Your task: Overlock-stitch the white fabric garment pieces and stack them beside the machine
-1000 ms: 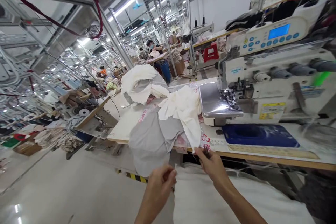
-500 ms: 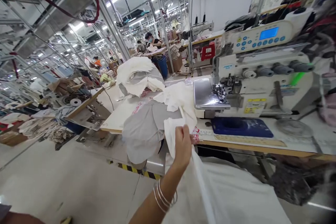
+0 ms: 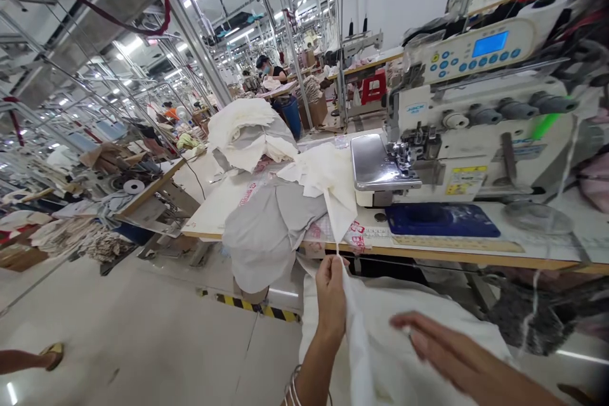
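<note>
My left hand is closed on the upper edge of a white fabric piece that hangs down over my lap, just below the table's front edge. A thin thread runs from that edge up to the cream fabric pieces lying on the table. My right hand comes in from the lower right, fingers stretched out flat over the white fabric, blurred by motion. The overlock sewing machine stands on the table to the right of the cream pieces.
Grey fabric drapes over the wooden table's front edge. A heap of white and grey cloth lies further back. A blue mat sits before the machine. Another person's sandalled foot is at lower left; a worker sits at a distant table.
My left hand has dropped from table height to below the edge, still gripping the white fabric. My right hand has come into view over the fabric.
</note>
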`<state>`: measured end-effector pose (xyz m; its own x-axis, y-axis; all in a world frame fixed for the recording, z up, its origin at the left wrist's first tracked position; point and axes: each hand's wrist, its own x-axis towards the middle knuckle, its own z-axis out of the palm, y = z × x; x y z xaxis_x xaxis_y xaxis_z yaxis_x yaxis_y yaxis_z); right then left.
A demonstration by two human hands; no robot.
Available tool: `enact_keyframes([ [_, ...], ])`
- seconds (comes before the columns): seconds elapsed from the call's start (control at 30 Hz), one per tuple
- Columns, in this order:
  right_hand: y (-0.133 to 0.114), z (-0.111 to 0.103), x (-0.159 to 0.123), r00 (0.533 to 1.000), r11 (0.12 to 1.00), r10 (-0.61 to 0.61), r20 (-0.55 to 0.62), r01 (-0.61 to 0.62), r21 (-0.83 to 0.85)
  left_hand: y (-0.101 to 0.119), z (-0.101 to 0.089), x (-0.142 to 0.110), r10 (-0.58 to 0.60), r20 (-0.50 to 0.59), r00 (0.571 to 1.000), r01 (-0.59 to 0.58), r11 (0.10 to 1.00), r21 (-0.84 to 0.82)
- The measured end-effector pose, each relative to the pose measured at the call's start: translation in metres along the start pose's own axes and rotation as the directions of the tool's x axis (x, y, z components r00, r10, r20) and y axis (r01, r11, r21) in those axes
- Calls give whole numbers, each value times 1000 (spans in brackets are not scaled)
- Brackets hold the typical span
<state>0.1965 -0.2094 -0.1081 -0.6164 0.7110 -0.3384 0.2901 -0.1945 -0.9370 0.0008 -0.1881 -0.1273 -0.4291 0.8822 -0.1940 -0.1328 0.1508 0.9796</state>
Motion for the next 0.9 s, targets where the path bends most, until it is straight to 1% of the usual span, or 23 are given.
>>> enact_keyframes([
  [0.03, 0, -7, 15, 992, 999, 39, -119, -37, 17, 2, -4, 0, 26, 2, 1000, -26, 1000, 18],
  [0.07, -2, -12, 30, 979, 996, 77, -188, -69, 53, 4, -7, -1, 44, 8, 999, -44, 998, 33],
  [0.1, -5, -15, 45, 973, 991, 108, -204, -89, 97, 7, -10, -2, 55, 14, 998, -56, 997, 47],
  [0.13, -8, -15, 59, 978, 985, 123, -169, -100, 140, 11, -13, -3, 55, 30, 998, -56, 997, 55],
  [0.2, -19, -12, 82, 990, 973, 119, -70, -103, 206, 17, -17, -5, 17, 92, 996, -22, 999, 50],
  [0.27, -30, -6, 97, 996, 968, 92, 5, -91, 236, 24, -23, -8, -50, 180, 982, 46, 999, 24],
  [0.33, -40, -1, 106, 995, 964, 74, 62, -87, 252, 29, -29, -10, -94, 252, 963, 94, 995, 11],
  [0.53, -54, 4, 122, 988, 968, 77, 136, -107, 228, 33, -40, -6, -120, 329, 937, 99, 992, 80],
  [0.63, -57, 3, 126, 986, 974, 78, 147, -107, 197, 33, -43, -3, -122, 341, 932, 95, 991, 95],
  [0.7, -57, 3, 124, 992, 978, 75, 106, -94, 186, 32, -44, -3, -98, 337, 936, 64, 992, 111],
  [0.8, -52, 6, 113, 999, 983, 48, -24, -43, 181, 34, -39, -7, -27, 308, 951, 0, 996, 89],
  [0.87, -48, 10, 101, 994, 991, -22, -106, 36, 128, 38, -31, -9, -4, 298, 955, 2, 1000, 4],
  [0.9, -47, 11, 93, 988, 993, -62, -140, 75, 86, 41, -26, -10, -16, 306, 952, 35, 998, -57],
])
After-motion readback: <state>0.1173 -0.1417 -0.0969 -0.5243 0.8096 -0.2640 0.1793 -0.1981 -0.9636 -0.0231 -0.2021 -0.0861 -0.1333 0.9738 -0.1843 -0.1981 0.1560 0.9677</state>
